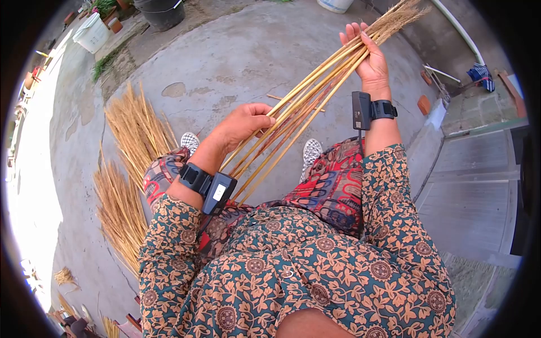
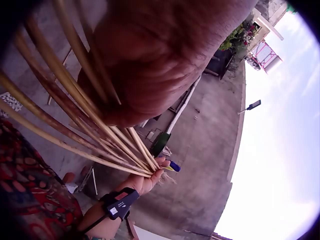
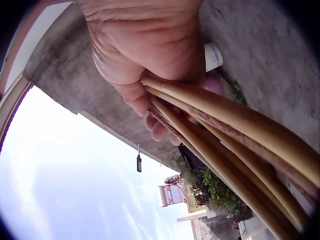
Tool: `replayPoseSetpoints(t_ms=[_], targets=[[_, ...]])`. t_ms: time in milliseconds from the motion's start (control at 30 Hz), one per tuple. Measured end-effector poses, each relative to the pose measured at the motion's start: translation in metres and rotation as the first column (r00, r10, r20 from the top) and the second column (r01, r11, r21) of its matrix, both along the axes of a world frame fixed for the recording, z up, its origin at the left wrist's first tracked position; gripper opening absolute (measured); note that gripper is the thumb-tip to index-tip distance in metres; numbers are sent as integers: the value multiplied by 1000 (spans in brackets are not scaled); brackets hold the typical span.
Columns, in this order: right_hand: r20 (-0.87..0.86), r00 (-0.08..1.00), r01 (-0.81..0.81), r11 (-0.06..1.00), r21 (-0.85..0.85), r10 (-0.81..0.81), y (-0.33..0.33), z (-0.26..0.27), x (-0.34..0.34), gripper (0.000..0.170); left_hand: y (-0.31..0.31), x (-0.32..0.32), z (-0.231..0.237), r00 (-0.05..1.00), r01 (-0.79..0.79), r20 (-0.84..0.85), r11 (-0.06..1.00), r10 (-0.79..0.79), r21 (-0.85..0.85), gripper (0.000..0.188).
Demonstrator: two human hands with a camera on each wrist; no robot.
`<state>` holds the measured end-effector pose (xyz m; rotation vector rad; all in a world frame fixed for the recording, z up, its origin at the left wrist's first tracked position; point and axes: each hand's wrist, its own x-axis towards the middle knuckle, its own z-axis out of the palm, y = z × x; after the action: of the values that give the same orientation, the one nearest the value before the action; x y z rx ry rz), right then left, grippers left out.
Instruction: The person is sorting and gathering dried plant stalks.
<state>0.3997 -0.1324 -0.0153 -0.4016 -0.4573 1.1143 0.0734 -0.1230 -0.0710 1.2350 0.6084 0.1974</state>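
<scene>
A bundle of long dried reed stalks [image 1: 307, 107] slants across the front of the body, its feathery heads [image 1: 401, 21] at the upper right. Just below those heads, my right hand [image 1: 374, 65] holds the bundle, thumb across the stalks and fingers behind. Lower down, my left hand [image 1: 248, 121] pinches some stalks between thumb and fingers. Below the left hand the stalks fan apart towards the lap. In the right wrist view, thick stalks [image 3: 235, 112] run out from under the right palm. The left palm [image 2: 165, 65] hides part of the stalks in the left wrist view.
Two piles of feathery reeds, an upper pile [image 1: 135, 127] and a lower pile [image 1: 119, 203], lie on the concrete floor at left. Short stalk pieces [image 1: 315, 109] lie beyond the hands. A black bucket [image 1: 160, 14] and white basket [image 1: 93, 34] stand farther off. A metal panel [image 1: 473, 186] is at right.
</scene>
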Motion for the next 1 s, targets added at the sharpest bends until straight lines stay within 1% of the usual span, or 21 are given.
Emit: replayPoseSetpoints(t_ms=[100,200,300,400,433,500,600,700,733,800,833,900,933,1000], targets=[[2,1000,13,999,-34,-13,1,-1,2,25,-2,-1,7,998,-69,4,997,69,39,14],[1,1000,25,997,-70,-25,2,-3,4,25,2,-3,6,999,-43,-15,999,43,-8,12],[25,999,29,996,-80,-27,3,-6,6,25,3,-4,6,998,-68,-7,998,68,-14,10],[31,999,42,993,-111,-39,3,-6,5,26,6,-6,7,997,-68,-27,997,69,33,15],[30,999,48,991,-125,-45,3,-6,6,26,7,-6,4,997,-70,-33,987,75,148,18],[18,997,72,983,-172,-70,4,-8,7,25,9,-5,-6,995,-66,-43,926,88,371,26],[10,994,105,966,-236,-106,4,-8,9,25,7,-5,6,989,-132,-6,909,146,395,43],[-2,991,128,953,-274,-133,4,-6,7,21,1,-4,14,997,-58,-12,875,73,480,64],[-7,990,134,950,-283,-142,4,-6,7,19,-3,-3,14,996,-10,-65,838,54,546,70],[-7,990,131,955,-267,-138,5,-8,10,23,-13,-1,12,985,92,-172,747,30,659,82],[-8,991,129,957,-258,-136,5,-7,9,24,-15,0,13,985,102,-170,767,9,633,86],[-2,986,159,947,-280,-166,5,-6,6,20,-17,2,14,986,124,-164,806,-34,579,95],[1,983,175,941,-291,-182,4,-6,6,18,-17,2,13,988,109,-152,799,-22,591,96],[-17,986,156,946,-286,-167,5,-9,10,21,-18,2,7,992,79,-128,786,0,613,98]])
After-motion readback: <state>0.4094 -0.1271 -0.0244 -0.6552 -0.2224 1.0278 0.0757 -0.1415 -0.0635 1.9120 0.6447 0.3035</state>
